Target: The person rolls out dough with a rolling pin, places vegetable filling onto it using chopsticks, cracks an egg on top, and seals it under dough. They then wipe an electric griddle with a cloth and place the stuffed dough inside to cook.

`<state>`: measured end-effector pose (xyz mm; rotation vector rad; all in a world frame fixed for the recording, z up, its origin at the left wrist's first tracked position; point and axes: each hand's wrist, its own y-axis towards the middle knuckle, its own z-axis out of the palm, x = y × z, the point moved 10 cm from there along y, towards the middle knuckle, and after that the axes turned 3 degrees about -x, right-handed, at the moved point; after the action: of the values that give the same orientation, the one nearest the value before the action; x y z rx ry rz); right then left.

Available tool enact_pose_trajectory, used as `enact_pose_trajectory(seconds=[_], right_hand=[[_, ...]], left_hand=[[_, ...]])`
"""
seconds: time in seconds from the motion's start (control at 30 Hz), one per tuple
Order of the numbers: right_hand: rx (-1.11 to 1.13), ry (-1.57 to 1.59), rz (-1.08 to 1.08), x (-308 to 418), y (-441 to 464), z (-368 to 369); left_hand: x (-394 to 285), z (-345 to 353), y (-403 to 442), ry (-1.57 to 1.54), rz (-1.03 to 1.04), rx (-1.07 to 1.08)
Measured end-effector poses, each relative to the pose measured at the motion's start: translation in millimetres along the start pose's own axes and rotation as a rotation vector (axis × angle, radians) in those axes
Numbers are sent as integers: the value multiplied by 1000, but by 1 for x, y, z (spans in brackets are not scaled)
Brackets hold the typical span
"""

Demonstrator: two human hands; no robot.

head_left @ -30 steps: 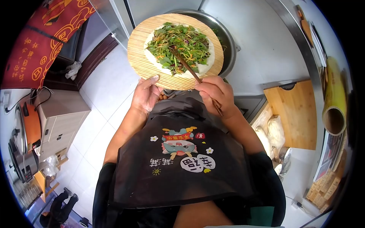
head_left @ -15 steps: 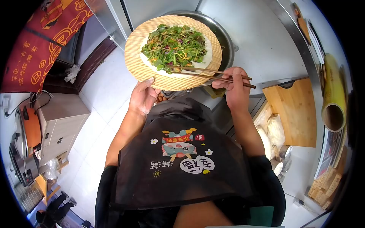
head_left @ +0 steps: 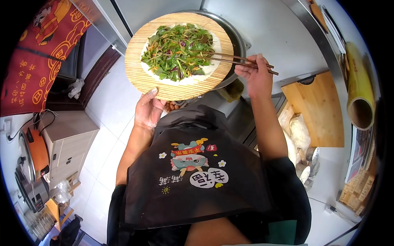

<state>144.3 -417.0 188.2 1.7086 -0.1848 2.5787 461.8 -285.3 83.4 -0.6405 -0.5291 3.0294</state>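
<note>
The left hand (head_left: 150, 109), partly open, supports the near edge of the round slatted board (head_left: 135, 61), thumb on top; the right hand (head_left: 257, 77), fingers pinched closed, holds chopsticks (head_left: 242, 60), tips in the chopped greens (head_left: 178, 51) on the pale dough sheet (head_left: 210, 70) lying on that board, which overlaps a metal basin (head_left: 240, 43)

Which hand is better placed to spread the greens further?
Probably the right hand: it holds the chopsticks, their tips at the greens, while the left hand grips the rim of the round slatted board.
</note>
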Motion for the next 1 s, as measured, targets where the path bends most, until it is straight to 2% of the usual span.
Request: enact_pose_trajectory(seconds=[0.3, 0.5, 0.6, 0.7, 0.9, 1.0], right_hand=[[19, -48, 48, -5, -17, -16], [61, 192, 37, 7, -10, -34], [141, 81, 121, -9, -17, -20], [130, -73, 129, -22, -25, 8], [82, -103, 162, -29, -19, -3], [222, 229, 181, -25, -6, 6]], left_hand=[[0, -13, 2, -19, 9, -26], [1, -14, 3, -20, -22, -17], [1, -11, 3, 2, -19, -20], [3, -11, 3, 17, -37, -10], [8, -3, -3, 65, -43, 17], [7, 4, -7, 94, -25, 29]])
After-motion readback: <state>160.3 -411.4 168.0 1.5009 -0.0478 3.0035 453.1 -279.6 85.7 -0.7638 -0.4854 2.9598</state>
